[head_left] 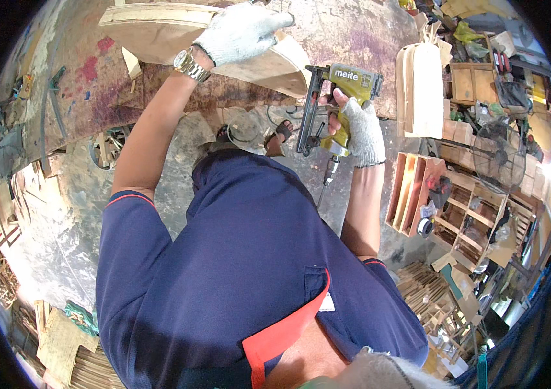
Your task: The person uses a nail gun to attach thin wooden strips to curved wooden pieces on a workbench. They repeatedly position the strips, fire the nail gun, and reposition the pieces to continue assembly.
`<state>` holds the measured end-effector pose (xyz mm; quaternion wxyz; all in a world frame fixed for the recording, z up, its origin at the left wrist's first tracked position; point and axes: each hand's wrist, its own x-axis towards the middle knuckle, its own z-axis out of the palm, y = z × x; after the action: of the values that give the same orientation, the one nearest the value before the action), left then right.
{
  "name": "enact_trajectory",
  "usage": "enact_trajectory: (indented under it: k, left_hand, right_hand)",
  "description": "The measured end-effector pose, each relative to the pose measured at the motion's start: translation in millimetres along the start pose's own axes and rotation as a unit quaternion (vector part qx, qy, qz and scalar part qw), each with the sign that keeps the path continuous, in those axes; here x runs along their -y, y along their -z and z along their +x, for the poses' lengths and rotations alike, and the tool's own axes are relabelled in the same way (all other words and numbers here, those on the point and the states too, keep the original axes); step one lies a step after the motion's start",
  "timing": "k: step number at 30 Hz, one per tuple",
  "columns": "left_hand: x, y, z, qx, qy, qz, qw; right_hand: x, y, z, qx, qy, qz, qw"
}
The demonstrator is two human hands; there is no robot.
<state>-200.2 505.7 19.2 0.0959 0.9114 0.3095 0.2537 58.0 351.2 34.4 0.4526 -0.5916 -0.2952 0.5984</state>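
Note:
My right hand [361, 129], in a pale knitted glove with bare fingertips, is wrapped round the handle of an olive-yellow and black nail gun [352, 78]. Its long dark magazine stands to the left of the handle, and a metal air fitting [332, 168] hangs below. At the upper edge, my gloved left hand [243, 34] lies across a curved wooden piece [172, 40], its thumb stretched to the right and the other fingers partly out of view. The wood lies on a stained workbench [353, 32], its right end close to the nail gun's nose.
A stack of pale curved wooden pieces [421, 91] stands at the bench's right. Beyond are a fan [499, 155], wooden crates [470, 214] and a slatted wooden box [411, 194]. A small wood offcut [131, 63] lies left. Lumber piles [68, 343] fill the lower left.

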Motion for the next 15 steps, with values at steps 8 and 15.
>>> enact_trajectory:
  k: [8,15]
  left_hand:
    - [-3.3,0.7,3.5,0.019,0.017,0.013,1.0]
    - [-0.8,1.0,-0.3,-0.005,0.008,0.006,1.0]
  right_hand:
    - [-4.3,2.8,1.8,0.007,0.0,-0.001,1.0]
    - [-2.1,2.8,-1.6,-0.021,0.015,0.009,1.0]
